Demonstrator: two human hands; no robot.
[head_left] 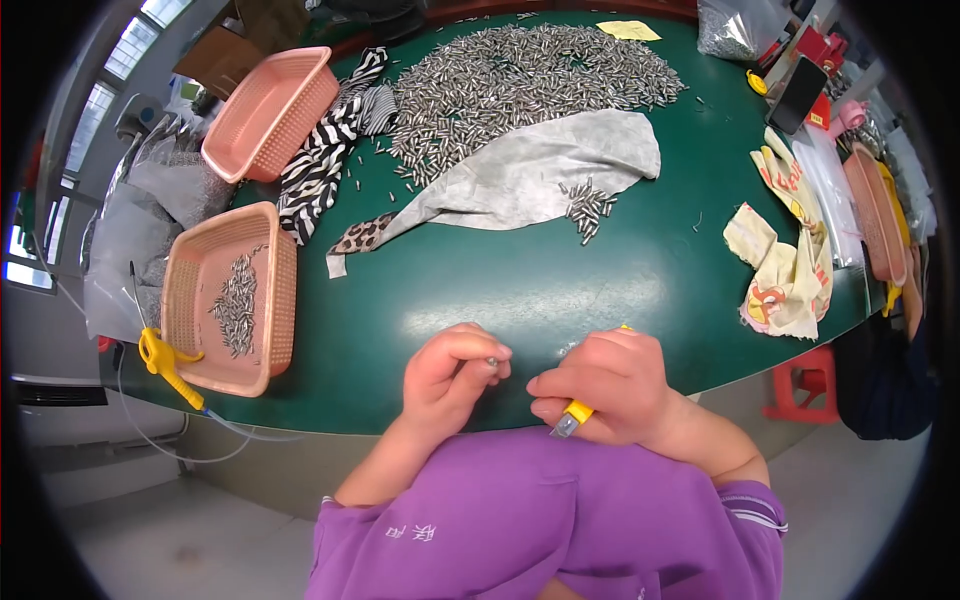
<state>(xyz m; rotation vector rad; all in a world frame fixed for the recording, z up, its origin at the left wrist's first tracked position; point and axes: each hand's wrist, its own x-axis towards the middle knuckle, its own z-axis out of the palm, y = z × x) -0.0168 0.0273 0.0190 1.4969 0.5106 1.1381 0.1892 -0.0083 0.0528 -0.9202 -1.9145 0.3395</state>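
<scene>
Just over the table's near edge, my left hand (450, 375) pinches a small metal pin (492, 362) between thumb and fingertips; only its end shows. Beside it on the right, my right hand (615, 385) is wrapped round a yellow utility knife (577, 412). The knife's metal tip points down and left, below my fingers, and most of its handle is hidden in my palm. A gap separates the two hands. Farther out, a grey cloth (520, 180) lies on the green table (450, 290), with a small group of metal pins (588, 208) on it.
A large spread of metal pins (500, 85) covers the table's far part. Left are two pink baskets (282, 300), the nearer holding pins, a zebra-striped cloth (322, 165) and a yellow air gun (165, 365). Right are a patterned cloth (785, 280), a phone (798, 95) and a red stool (805, 385).
</scene>
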